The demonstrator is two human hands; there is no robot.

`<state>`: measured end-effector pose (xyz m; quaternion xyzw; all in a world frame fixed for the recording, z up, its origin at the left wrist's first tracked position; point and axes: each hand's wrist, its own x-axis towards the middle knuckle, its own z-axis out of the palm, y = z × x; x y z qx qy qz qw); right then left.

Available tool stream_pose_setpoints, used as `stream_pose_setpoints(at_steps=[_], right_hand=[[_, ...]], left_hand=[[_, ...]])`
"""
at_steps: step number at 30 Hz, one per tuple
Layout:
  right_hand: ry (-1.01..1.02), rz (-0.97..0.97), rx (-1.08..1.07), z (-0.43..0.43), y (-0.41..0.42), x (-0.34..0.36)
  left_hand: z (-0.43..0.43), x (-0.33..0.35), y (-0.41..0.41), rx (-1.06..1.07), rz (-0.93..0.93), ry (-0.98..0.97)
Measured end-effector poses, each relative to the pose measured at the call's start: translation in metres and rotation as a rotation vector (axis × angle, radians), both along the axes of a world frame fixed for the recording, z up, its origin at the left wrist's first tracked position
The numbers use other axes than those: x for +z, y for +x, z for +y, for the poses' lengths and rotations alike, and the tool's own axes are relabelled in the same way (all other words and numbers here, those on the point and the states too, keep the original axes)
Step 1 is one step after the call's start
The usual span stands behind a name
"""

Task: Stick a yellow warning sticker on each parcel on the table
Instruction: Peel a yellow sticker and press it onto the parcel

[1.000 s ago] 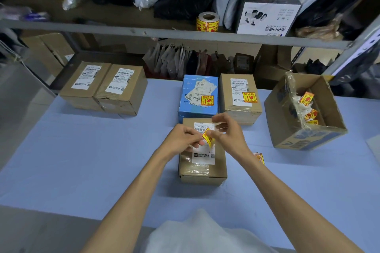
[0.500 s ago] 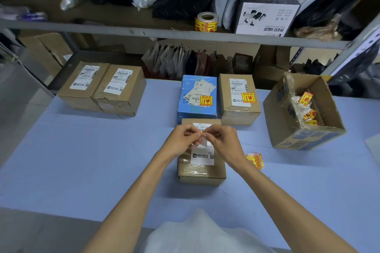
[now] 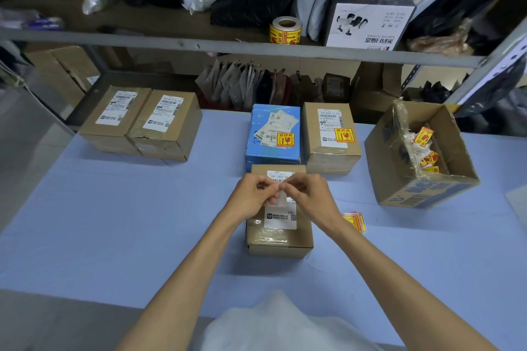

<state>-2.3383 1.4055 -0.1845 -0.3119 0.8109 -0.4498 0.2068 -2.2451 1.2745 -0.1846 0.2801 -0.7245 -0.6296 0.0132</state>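
Pinching a pale slip [image 3: 281, 199] between their fingertips, the left hand [image 3: 251, 198] and the right hand [image 3: 312, 198] meet just above the near parcel [image 3: 278, 239]. Both hands have their fingers curled tight on the slip. It looks whitish from here, and I cannot tell if it is a sticker seen from the back or only its backing paper.

The near parcel is a brown box in the middle of the blue surface [image 3: 114, 222], with a white label on top. Right behind it, touching or almost touching, is a blue parcel [image 3: 265, 157] with a yellow sticker [image 3: 285, 139] on its top. Just beside that, to the right, is a brown parcel [image 3: 330, 157] with a yellow sticker of its own [image 3: 344, 135] on its label. Far off to the left, two more brown parcels [image 3: 142, 128] sit side by side, touching, each with a white label.

A little pile of yellow stickers [image 3: 355, 219] lies on the surface just beside the right wrist. At the right is an open carton [image 3: 427, 188] with yellow scraps [image 3: 425, 137] inside. A sticker roll [image 3: 286, 30] stands on the shelf [image 3: 228, 44] above.
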Motion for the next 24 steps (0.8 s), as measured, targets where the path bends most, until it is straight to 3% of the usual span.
stream_pose_setpoints(at_steps=[24], right_hand=[[-0.004, 0.022, 0.021, 0.0008, -0.0063, 0.001]], left_hand=[[0.0053, 0.0038, 0.0001, 0.011, 0.012, -0.08]])
